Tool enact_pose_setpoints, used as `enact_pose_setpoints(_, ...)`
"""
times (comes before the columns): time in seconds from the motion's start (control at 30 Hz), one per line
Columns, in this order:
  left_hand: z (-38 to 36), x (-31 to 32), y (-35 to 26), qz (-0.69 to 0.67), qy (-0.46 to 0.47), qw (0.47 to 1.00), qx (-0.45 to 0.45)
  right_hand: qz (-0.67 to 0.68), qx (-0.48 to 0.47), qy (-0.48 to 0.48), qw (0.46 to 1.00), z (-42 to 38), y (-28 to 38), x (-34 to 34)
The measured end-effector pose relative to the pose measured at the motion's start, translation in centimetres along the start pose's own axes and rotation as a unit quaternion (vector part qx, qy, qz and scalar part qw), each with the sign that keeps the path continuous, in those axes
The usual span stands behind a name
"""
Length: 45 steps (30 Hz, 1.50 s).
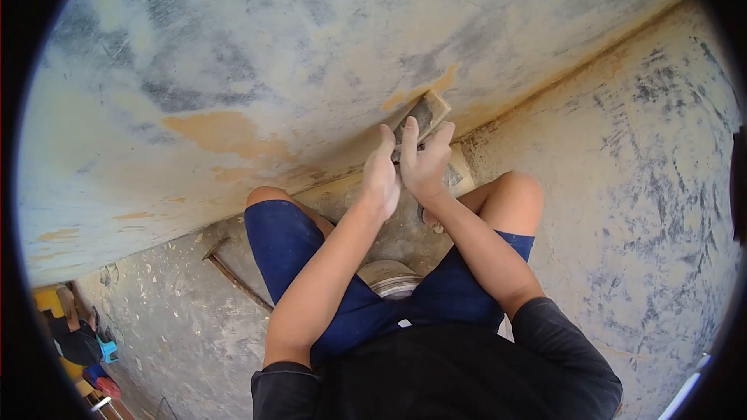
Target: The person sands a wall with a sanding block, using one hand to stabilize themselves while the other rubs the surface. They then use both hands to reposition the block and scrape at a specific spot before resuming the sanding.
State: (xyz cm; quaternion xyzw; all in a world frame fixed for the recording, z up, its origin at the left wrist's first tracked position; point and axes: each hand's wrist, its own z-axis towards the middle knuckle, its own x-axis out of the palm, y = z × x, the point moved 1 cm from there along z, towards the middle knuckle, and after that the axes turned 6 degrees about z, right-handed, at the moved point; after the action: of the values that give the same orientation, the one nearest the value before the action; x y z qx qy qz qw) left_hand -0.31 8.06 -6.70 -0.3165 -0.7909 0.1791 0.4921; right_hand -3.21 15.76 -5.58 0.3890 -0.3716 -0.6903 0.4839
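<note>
A flat, dusty sanding block (pixel 433 109) rests tilted against the lower part of the patchy wall (pixel 327 47), close to the corner. My right hand (pixel 426 163) is closed on the block from the right, its fingers pointing up toward the wall. Beside it, my left hand (pixel 380 179) grips the block's left side, with the thumb and fingers partly hidden. The two hands almost touch at the wrists. Whitish dust coats both hands. Around the block, the wall shows bare orange-tan patches (pixel 226 134) among grey and white filler.
A hammer with a long handle (pixel 240 283) lies on the rough concrete floor (pixel 187 319) to the left. Between my legs is a pale round bucket or stool (pixel 389 278). The side wall (pixel 622 187) rises close on the right. Assorted items, including a black bag (pixel 78 342), sit far left.
</note>
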Motion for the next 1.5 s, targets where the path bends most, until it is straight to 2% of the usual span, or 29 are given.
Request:
enact_pose_setpoints(0.13,-1.2,2.0,0.1,-0.073,0.030,0.997,0.021,-0.028,-0.022,-0.017,0.999,0.9,0.3,-0.5)
enact_pose_setpoints(0.17,-1.2,2.2,0.2,-0.074,0.029,0.997,0.023,-0.026,-0.023,-0.015,0.999,1.1,0.5,-0.6)
enact_pose_setpoints(0.23,-1.3,2.6,-0.2,0.005,0.043,0.994,0.100,0.026,-0.054,-0.025,0.998,1.7,0.8,-0.8)
enact_pose_setpoints(0.3,-1.7,3.4,-1.2,-0.009,0.054,0.994,0.096,0.032,-0.073,-0.010,0.997,2.3,1.3,-1.3)
enact_pose_setpoints(0.37,-1.3,3.5,-1.9,-0.025,0.067,0.993,0.093,0.177,0.068,0.068,0.980,3.3,1.9,-2.1)
enact_pose_setpoints(0.4,-0.6,2.9,-1.9,-0.004,0.065,0.994,0.093,0.177,0.068,0.069,0.979,3.9,2.0,-2.7)
enact_pose_setpoints(0.47,-0.1,2.7,-2.3,0.016,0.064,0.993,0.096,0.193,0.131,0.154,0.960,5.1,2.1,-4.0)
enact_pose_setpoints(0.5,-0.1,2.8,-2.6,0.018,0.079,0.993,0.090,0.193,0.129,0.155,0.960,5.9,2.8,-4.8)
enact_pose_setpoints(0.57,-0.2,3.1,-3.0,0.019,0.091,0.992,0.085,0.133,0.208,0.254,0.935,6.7,4.0,-6.0)
enact_pose_setpoints(0.63,-0.3,3.5,-3.4,0.018,0.097,0.994,0.049,0.145,0.215,0.244,0.934,6.9,4.0,-6.3)
enact_pose_setpoints(0.73,-0.7,4.8,-4.2,0.013,0.114,0.992,0.046,0.107,0.221,0.191,0.950,7.6,5.1,-7.0)
enact_pose_setpoints(0.83,-0.2,4.9,-4.0,-0.018,0.152,0.987,0.044,0.054,0.188,0.212,0.957,8.6,6.0,-8.0)
enact_pose_setpoints(0.87,-0.2,5.0,-4.0,-0.018,0.151,0.988,0.043,0.075,0.169,0.191,0.964,8.5,6.1,-7.7)
enact_pose_setpoints(1.0,-0.1,5.2,-4.3,-0.080,0.155,0.985,0.002,0.088,0.207,0.178,0.958,8.6,7.0,-7.4)
enact_pose_setpoints(1.07,-0.2,5.2,-4.4,-0.101,0.152,0.983,-0.010,0.032,0.191,0.212,0.958,8.8,7.3,-7.1)
enact_pose_setpoints(1.17,-0.7,5.2,-5.0,-0.091,0.127,0.988,-0.022,-0.009,0.145,0.193,0.970,8.4,8.4,-6.3)
enact_pose_setpoints(1.33,-1.6,4.9,-5.3,-0.190,0.172,0.966,-0.036,-0.024,0.129,0.188,0.974,8.0,8.3,-5.7)
enact_pose_setpoints(1.5,-0.8,2.7,-4.1,-0.171,0.120,0.977,-0.038,0.015,0.135,0.188,0.973,6.3,6.9,-3.9)
